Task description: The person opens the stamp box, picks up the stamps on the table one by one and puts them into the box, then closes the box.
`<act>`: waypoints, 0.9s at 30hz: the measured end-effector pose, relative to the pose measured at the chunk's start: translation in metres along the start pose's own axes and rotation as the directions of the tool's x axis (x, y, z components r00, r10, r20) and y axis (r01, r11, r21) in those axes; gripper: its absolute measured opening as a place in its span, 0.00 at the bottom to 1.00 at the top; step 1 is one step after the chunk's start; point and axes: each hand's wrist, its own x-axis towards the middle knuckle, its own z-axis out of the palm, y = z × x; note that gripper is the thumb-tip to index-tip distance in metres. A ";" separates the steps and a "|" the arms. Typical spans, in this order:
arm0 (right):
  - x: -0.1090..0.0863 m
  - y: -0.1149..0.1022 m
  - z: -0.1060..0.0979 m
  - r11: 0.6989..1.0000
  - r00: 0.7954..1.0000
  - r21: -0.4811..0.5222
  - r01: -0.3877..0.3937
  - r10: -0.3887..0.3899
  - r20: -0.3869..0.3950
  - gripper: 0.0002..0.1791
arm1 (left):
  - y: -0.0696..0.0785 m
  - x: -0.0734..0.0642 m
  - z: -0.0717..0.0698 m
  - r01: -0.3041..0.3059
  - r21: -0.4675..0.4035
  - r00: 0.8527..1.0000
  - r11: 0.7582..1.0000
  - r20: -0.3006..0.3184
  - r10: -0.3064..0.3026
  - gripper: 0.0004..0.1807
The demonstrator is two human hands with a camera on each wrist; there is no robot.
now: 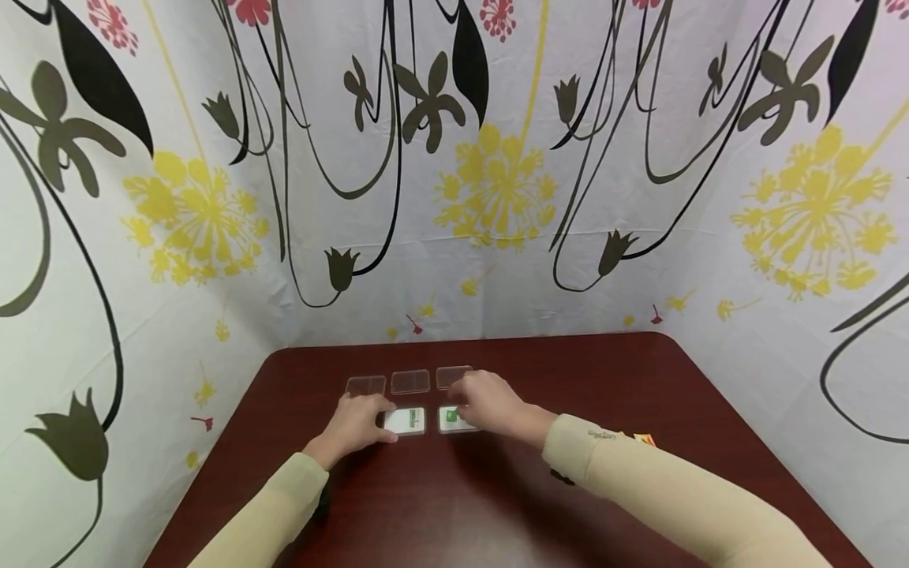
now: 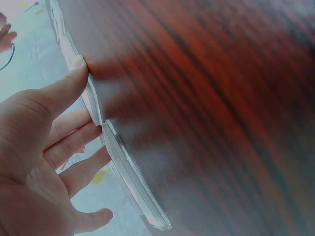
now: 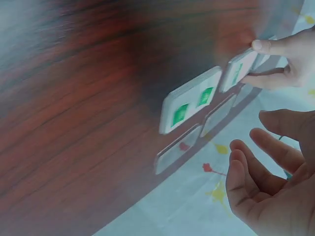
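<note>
Flat white rectangular cases with green marks lie in a row on the table. My left hand pinches the middle white case by its opposite long edges, between thumb and fingers. At its left, another white case is hidden under that hand in the head view. The right-hand white case bears two green marks. My right hand hovers at that case's right end, overlapping it in the head view. In the right wrist view, its fingers are loosely bent, with nothing between them and the thumb.
Behind the white cases lies a row of clear flat rectangular pieces. Small orange-and-yellow items show beyond my right sleeve. The dark red-brown table has rounded far corners, with flower-printed cloth hanging around it.
</note>
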 end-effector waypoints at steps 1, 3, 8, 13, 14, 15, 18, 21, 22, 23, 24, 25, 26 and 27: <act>-0.005 0.003 -0.001 1.000 1.000 0.003 0.005 -0.005 -0.003 0.13 | 0.000 0.000 0.000 -0.004 -0.001 1.000 1.000 -0.002 0.004 0.30; -0.016 0.011 -0.002 1.000 1.000 -0.003 0.017 -0.017 -0.014 0.12 | 0.000 0.000 0.000 -0.010 -0.002 1.000 1.000 0.000 0.010 0.30; -0.048 0.033 0.000 0.999 0.999 -0.045 0.021 -0.022 -0.031 0.11 | -0.001 -0.001 0.000 -0.014 0.000 1.000 1.000 0.004 0.014 0.30; -0.075 0.051 -0.003 0.998 1.000 -0.055 0.003 -0.003 -0.001 0.13 | 0.000 0.000 -0.001 -0.003 0.003 1.000 1.000 0.004 0.003 0.30; -0.080 0.054 -0.005 0.998 1.000 -0.057 0.004 -0.004 0.002 0.13 | 0.000 0.000 -0.002 0.000 0.003 1.000 1.000 0.003 0.000 0.30; -0.084 0.057 -0.007 0.998 1.000 -0.062 0.004 -0.004 0.004 0.13 | 0.000 0.001 -0.002 0.003 0.001 1.000 1.000 0.001 -0.003 0.30; -0.096 0.065 -0.014 0.997 1.000 -0.074 -0.002 0.003 0.013 0.14 | 0.001 0.002 -0.004 0.008 -0.006 1.000 1.000 -0.004 -0.008 0.30; -0.107 0.072 -0.023 0.997 1.000 -0.078 -0.011 0.012 0.022 0.15 | 0.002 0.002 -0.004 0.014 -0.011 1.000 1.000 -0.008 -0.014 0.30; -0.111 0.075 -0.025 0.997 1.000 -0.076 -0.016 0.018 0.023 0.16 | 0.002 0.001 -0.004 0.014 -0.013 1.000 1.000 -0.007 -0.014 0.29; -0.116 0.077 -0.027 0.997 0.999 -0.078 -0.023 0.025 0.025 0.16 | 0.002 0.001 -0.003 0.010 -0.011 1.000 1.000 -0.008 -0.010 0.29; -0.120 0.079 -0.028 0.997 0.999 -0.076 -0.032 0.034 0.029 0.17 | 0.002 0.000 -0.002 0.010 -0.009 1.000 1.000 -0.006 -0.010 0.29; -0.125 0.081 -0.030 0.997 0.999 -0.072 -0.040 0.042 0.031 0.17 | 0.001 0.000 -0.002 0.008 -0.008 1.000 1.000 -0.005 -0.008 0.29; -0.130 0.083 -0.030 0.996 0.998 -0.071 -0.045 0.047 0.032 0.18 | 0.000 -0.001 -0.001 0.010 -0.005 1.000 1.000 -0.002 -0.010 0.30; -0.134 0.086 -0.030 0.996 0.998 -0.070 -0.055 0.057 0.033 0.19 | 0.000 -0.001 -0.001 0.010 -0.008 1.000 1.000 0.000 -0.010 0.30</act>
